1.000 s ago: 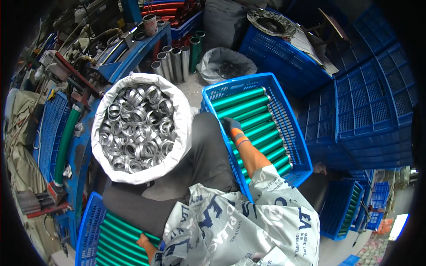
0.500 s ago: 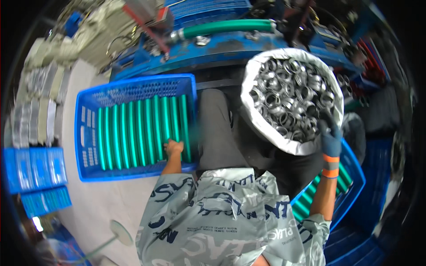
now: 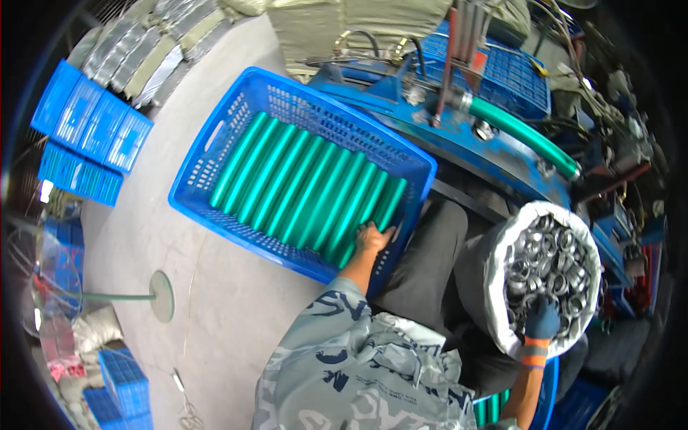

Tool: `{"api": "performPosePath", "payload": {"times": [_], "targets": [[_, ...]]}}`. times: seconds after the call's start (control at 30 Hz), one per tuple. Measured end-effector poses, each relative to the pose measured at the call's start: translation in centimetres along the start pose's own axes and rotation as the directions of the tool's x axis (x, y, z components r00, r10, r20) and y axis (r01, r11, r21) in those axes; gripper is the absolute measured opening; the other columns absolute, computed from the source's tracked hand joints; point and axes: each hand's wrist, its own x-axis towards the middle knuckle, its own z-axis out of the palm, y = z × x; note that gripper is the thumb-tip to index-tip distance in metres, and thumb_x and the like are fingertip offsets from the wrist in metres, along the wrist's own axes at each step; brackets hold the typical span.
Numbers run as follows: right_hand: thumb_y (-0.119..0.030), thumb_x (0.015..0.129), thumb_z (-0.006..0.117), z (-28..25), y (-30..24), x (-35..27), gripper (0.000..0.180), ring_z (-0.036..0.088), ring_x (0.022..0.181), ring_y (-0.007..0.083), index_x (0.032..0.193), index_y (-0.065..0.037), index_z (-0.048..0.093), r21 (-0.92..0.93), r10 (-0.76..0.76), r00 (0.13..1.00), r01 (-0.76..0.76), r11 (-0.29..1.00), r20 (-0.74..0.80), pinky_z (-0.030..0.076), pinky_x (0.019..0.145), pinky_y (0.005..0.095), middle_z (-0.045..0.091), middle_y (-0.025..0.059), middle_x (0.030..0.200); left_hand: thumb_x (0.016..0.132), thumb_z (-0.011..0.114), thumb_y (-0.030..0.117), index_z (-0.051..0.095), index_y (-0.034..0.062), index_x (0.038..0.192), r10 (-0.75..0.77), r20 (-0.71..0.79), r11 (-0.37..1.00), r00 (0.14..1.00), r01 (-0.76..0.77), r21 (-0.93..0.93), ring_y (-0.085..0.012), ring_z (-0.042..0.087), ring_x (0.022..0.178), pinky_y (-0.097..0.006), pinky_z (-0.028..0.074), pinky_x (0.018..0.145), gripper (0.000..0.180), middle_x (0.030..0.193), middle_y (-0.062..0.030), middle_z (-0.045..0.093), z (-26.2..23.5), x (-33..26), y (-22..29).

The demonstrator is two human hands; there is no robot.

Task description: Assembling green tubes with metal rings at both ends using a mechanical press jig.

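My bare left hand point(image 3: 373, 239) is inside a blue plastic crate point(image 3: 266, 252), closed around the near end of a green tube at the right side of the row. Several smooth green tubes point(image 3: 304, 186) lie side by side there, slanting across the crate. My right hand point(image 3: 543, 320), in a dark glove with an orange cuff, reaches into a white-rimmed sack point(image 3: 497, 301) of loose metal rings point(image 3: 552, 261). Its fingertips are sunk among the rings, so whether they grip one is hidden.
Beyond the crate and sack runs a blue metal bench point(image 3: 401, 107), with a green tube with metal end fittings point(image 3: 523, 136) above it. Another blue crate point(image 3: 550, 390) with green tubes sits by my right forearm. Stacked blue crates point(image 3: 93, 122) stand at the left.
The view has turned left, so the crate and sack appear rotated and farther right. My right hand has moved from the sack's near right edge in among the rings. My left hand stays in the crate.
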Motion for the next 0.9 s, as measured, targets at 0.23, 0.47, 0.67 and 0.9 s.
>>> {"api": "performPosePath", "payload": {"times": [0.23, 0.47, 0.67, 0.9], "targets": [[-0.010, 0.086, 0.085, -5.2, -0.5, -1.6, 0.024, 0.079, 0.094, 0.0460, 0.109, -0.009, 0.078, 0.322, -0.002, 1.000, 0.008, 0.947, -0.020, 0.062, 0.081, 0.0569, 0.080, 0.0166, 0.104, 0.084, 0.094, 0.059, 0.068, -0.0087, 0.156, 0.066, 0.279, 0.956, 0.958, 0.019, -0.294, -0.0449, 0.067, 0.150, -0.050, 0.053, 0.128, 0.102, 0.158, -0.0334, 0.070, -3.4, 0.1, -1.0], [-0.021, 0.106, 0.087, -7.7, -2.5, -1.7, 0.044, 0.072, 0.103, 0.0140, 0.144, 0.001, 0.080, 0.866, 0.195, 0.868, -0.484, 0.122, 0.457, 0.060, 0.087, 0.0374, 0.084, 0.0071, 0.116, 0.091, 0.078, 0.041, 0.076, 0.0006, 0.132, 0.438, 0.163, 0.304, 0.884, 0.025, -0.952, -0.0311, 0.079, 0.103, -0.049, 0.063, 0.093, 0.057, 0.111, -0.0181, 0.080, -7.2, -0.4, -1.9], [-0.054, 0.115, 0.076, -4.4, -3.9, -3.2, 0.059, 0.078, 0.124, 0.0250, 0.148, -0.005, 0.073, 0.556, 0.236, 0.897, -0.012, -0.831, 0.373, 0.068, 0.094, 0.0487, 0.079, 0.0081, 0.138, 0.109, 0.088, 0.023, 0.070, 0.0073, 0.136, 0.538, 0.015, 0.409, 0.843, -0.246, -0.879, -0.0213, 0.076, 0.089, -0.037, 0.062, 0.080, 0.037, 0.111, -0.0088, 0.078, -18.8, -3.1, 18.9], [-0.066, 0.112, 0.073, -8.4, -4.7, -0.8, 0.094, 0.074, 0.135, 0.0252, 0.178, -0.005, 0.046, 0.679, 0.214, 0.963, 0.046, -0.733, 0.165, 0.061, 0.116, 0.0447, 0.073, 0.0131, 0.152, 0.080, 0.089, 0.012, 0.073, 0.0110, 0.145, 0.984, 0.002, 0.175, 0.176, -0.974, -0.142, -0.0356, 0.083, 0.111, -0.046, 0.065, 0.098, 0.068, 0.126, -0.0149, 0.083, -27.7, -24.4, 28.5]]}}
